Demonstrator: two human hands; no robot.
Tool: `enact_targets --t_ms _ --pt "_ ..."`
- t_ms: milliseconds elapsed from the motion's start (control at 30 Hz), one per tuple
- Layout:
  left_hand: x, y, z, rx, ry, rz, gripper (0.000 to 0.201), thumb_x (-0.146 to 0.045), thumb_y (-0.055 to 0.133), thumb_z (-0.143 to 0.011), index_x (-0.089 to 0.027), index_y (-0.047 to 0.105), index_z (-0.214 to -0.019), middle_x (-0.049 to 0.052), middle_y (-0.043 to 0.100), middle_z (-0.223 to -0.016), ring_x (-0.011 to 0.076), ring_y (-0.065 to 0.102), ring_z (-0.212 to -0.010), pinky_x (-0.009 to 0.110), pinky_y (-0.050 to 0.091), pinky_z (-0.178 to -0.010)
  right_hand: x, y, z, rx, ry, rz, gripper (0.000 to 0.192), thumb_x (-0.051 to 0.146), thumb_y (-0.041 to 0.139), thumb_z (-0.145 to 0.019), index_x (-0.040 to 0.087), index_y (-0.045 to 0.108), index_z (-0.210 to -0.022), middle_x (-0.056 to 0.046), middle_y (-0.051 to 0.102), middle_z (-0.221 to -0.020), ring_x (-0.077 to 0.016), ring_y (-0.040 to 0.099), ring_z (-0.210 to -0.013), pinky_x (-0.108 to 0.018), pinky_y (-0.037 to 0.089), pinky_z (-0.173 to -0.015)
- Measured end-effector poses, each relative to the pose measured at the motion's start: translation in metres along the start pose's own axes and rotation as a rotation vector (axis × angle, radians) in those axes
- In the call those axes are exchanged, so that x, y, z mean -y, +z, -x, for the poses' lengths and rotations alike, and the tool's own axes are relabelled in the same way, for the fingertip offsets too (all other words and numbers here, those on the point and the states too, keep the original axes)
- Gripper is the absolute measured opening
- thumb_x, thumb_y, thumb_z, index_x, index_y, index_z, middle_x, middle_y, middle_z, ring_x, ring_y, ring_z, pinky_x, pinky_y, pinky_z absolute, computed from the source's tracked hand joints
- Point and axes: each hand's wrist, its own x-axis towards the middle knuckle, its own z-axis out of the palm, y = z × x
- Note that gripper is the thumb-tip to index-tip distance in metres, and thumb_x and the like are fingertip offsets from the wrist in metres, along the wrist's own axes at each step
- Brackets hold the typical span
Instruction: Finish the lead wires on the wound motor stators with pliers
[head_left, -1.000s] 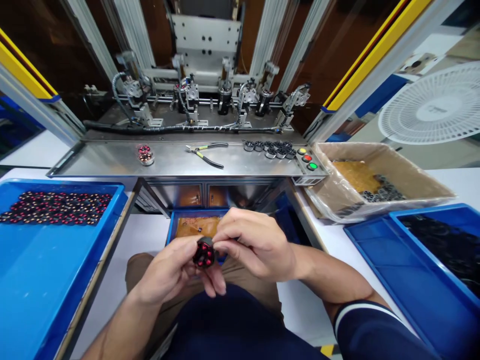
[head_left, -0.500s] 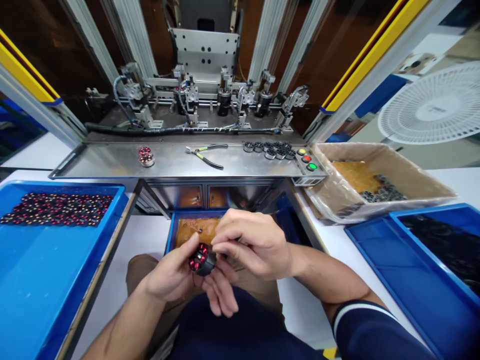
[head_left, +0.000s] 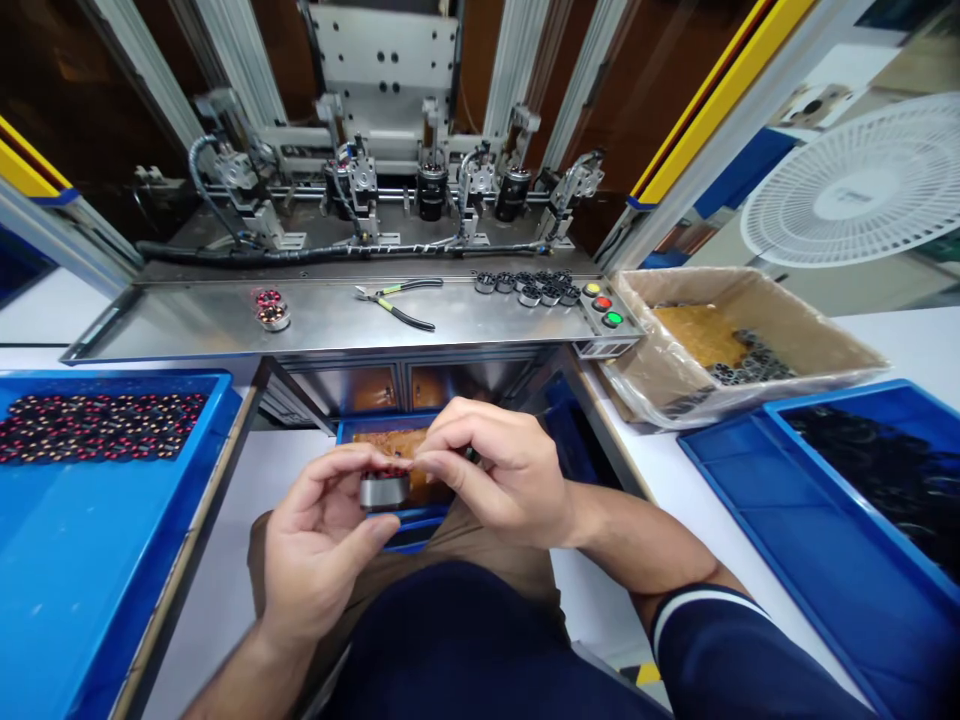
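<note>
Left hand (head_left: 319, 545) grips a small motor part (head_left: 384, 489) between thumb below and fingers curled over the top; grey ring side faces the camera, red windings just visible at its upper edge; the part is held above the lap, in front of the small blue bin (head_left: 397, 455) under the bench. Right hand (head_left: 495, 470) is pinched closed, fingertips (head_left: 424, 462) touching the top right edge of the part; whether they hold anything else cannot be told.

Against the earlier frames: the part has been turned; a second ago its red wound face showed, now its grey side; both hands sit a little higher and the left fingers are more closed over it.

Surroundings: left tray (head_left: 112, 520) with rows of red-wound parts; pliers (head_left: 396, 300) and a cluster of black rings (head_left: 529, 288) on the steel shelf (head_left: 187, 320); cardboard box (head_left: 750, 340) and right tray (head_left: 825, 520) to the right.
</note>
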Motion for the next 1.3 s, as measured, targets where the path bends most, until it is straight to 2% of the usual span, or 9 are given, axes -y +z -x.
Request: enact_targets --t_ms 167,267,367,733,933,1033,1100,1200,1300 --pt "0.0 -0.002 -0.006 0.033 0.013 0.063 0.032 -0.004 0.076 -0.073 -0.025 0.069 -0.096 0.002 0.065 -0.114 0.019 0.068 -0.107 0.032 0.055 -0.095 0.011 0.014 0.009 -0.127 0.315 -0.184 0.018 0.018 0.066 -0.088 0.014 0.064 -0.071 -0.001 0.063 -0.063 -0.0092 0.057 -0.057 -0.022 0.048 -0.056" --pt "-0.002 -0.003 -0.014 0.058 -0.049 0.144 0.03 -0.004 0.077 -0.072 -0.025 0.067 -0.09 0.002 0.068 -0.117 0.0212 0.069 -0.111 0.034 0.056 -0.094 0.012 0.027 0.02 -0.055 0.707 -0.54 0.026 0.034 0.07 -0.086 0.014 0.062 -0.07 0.002 0.061 -0.058 -0.0068 0.052 -0.048 -0.019 0.043 -0.048" --pt "-0.003 -0.006 -0.019 0.088 -0.081 0.185 0.028 -0.006 0.079 -0.072 -0.025 0.068 -0.088 0.002 0.072 -0.111 0.0206 0.07 -0.108 0.031 0.058 -0.089 0.006 0.039 0.029 0.025 0.908 -0.789 0.037 0.047 0.076 -0.078 0.014 0.061 -0.069 0.002 0.062 -0.056 -0.0064 0.052 -0.046 -0.018 0.043 -0.047" --pt "-0.005 -0.014 -0.023 0.084 -0.036 0.131 0.03 -0.002 0.079 -0.069 -0.025 0.07 -0.085 0.001 0.075 -0.112 0.0188 0.073 -0.099 0.029 0.061 -0.082 -0.011 0.048 0.036 -0.166 1.009 -1.143 0.04 0.047 0.084 -0.069 0.011 0.071 -0.081 -0.003 0.068 -0.073 -0.0122 0.064 -0.068 -0.02 0.051 -0.055" --pt "-0.003 -0.015 -0.017 0.155 0.009 -0.005 0.032 0.003 0.073 -0.071 -0.025 0.068 -0.087 0.004 0.073 -0.115 0.0217 0.071 -0.104 0.029 0.061 -0.081 -0.014 0.052 0.037 -0.08 1.07 -1.307 0.038 0.04 0.088 -0.066 0.012 0.068 -0.08 -0.001 0.064 -0.074 -0.0079 0.057 -0.065 -0.02 0.048 -0.066" --pt "-0.003 -0.019 -0.016 0.123 0.055 -0.116 0.055 -0.001 0.08 -0.066 -0.03 0.068 -0.11 0.006 0.061 -0.138 0.0235 0.06 -0.125 0.029 0.055 -0.095 -0.017 0.051 0.039 -0.111 0.932 -1.109 0.035 0.039 0.087 -0.066 0.014 0.065 -0.077 0.0 0.062 -0.075 -0.0097 0.057 -0.067 -0.023 0.048 -0.067" --pt "-0.005 -0.023 -0.016 0.058 0.04 -0.233 0.071 -0.01 0.087 -0.06 -0.03 0.064 -0.125 0.006 0.056 -0.144 0.0213 0.055 -0.13 0.022 0.048 -0.102 -0.021 0.046 0.039 -0.158 0.63 -0.742 0.028 0.035 0.085 -0.07 0.017 0.064 -0.075 -0.002 0.062 -0.081 -0.0129 0.058 -0.074 -0.027 0.049 -0.071" --pt "-0.008 -0.025 -0.015 0.128 -0.149 -0.246 0.057 -0.03 0.085 -0.068 -0.025 0.068 -0.123 0.007 0.07 -0.121 0.0186 0.065 -0.112 0.019 0.051 -0.095 -0.025 0.036 0.039 -0.131 0.057 -0.103 0.011 0.019 0.076 -0.078 0.018 0.066 -0.083 -0.005 0.063 -0.086 -0.0166 0.059 -0.081 -0.032 0.05 -0.074" --pt "-0.009 -0.022 -0.01 0.189 -0.281 -0.138 0.043 -0.034 0.082 -0.072 -0.026 0.073 -0.114 0.005 0.076 -0.098 0.0178 0.073 -0.088 0.021 0.058 -0.08 -0.025 0.029 0.039 -0.09 -0.192 0.16 0.016 0.012 0.067 -0.083 0.019 0.065 -0.096 -0.006 0.064 -0.086 -0.0183 0.06 -0.082 -0.035 0.052 -0.073"
